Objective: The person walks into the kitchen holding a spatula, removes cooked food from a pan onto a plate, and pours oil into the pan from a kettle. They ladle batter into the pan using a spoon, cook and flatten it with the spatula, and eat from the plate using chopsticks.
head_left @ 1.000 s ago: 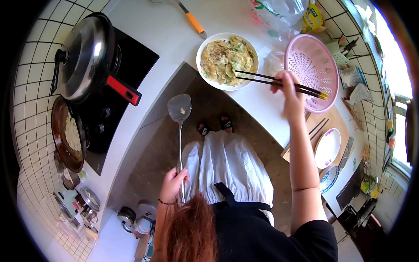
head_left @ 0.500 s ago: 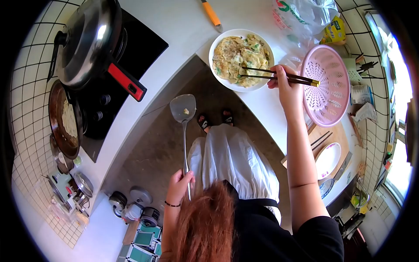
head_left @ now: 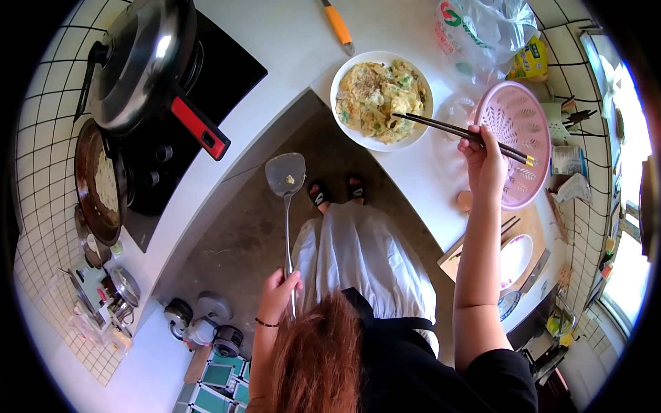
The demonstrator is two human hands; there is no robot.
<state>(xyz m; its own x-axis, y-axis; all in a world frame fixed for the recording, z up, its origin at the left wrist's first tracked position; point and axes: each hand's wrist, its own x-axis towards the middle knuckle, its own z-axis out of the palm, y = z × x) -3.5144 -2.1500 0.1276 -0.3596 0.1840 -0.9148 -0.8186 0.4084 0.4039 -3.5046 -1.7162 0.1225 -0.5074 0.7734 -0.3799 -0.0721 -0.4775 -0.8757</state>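
My left hand [head_left: 279, 296] is closed around the handle of a metal spatula [head_left: 287, 224]. The spatula points forward over the floor, and a small crumb of food rests on its blade. Dark chopsticks [head_left: 441, 126] with gold ends are gripped in my right hand [head_left: 486, 165], beside the pink basket [head_left: 485, 103]. Their tips, close together, hover over or touch the right part of a heap of browned egg pancake [head_left: 368, 89] with green bits. That food lies on a white plate [head_left: 339, 125] at the counter corner.
On the left, a lidded pan [head_left: 141, 62] with a red handle sits on the black cooktop [head_left: 234, 72]. A brown pan [head_left: 86, 186] beside it holds a pale pancake [head_left: 107, 182]. An orange-handled tool [head_left: 337, 24], plastic bag [head_left: 482, 31] and cutting board [head_left: 533, 220] with a bowl [head_left: 515, 260] occupy the counter.
My right hand has drawn back to the right and toward me, pulling the chopsticks toward the plate's right side. Their tips have come closer together. My left hand still holds the spatula in nearly the same place.
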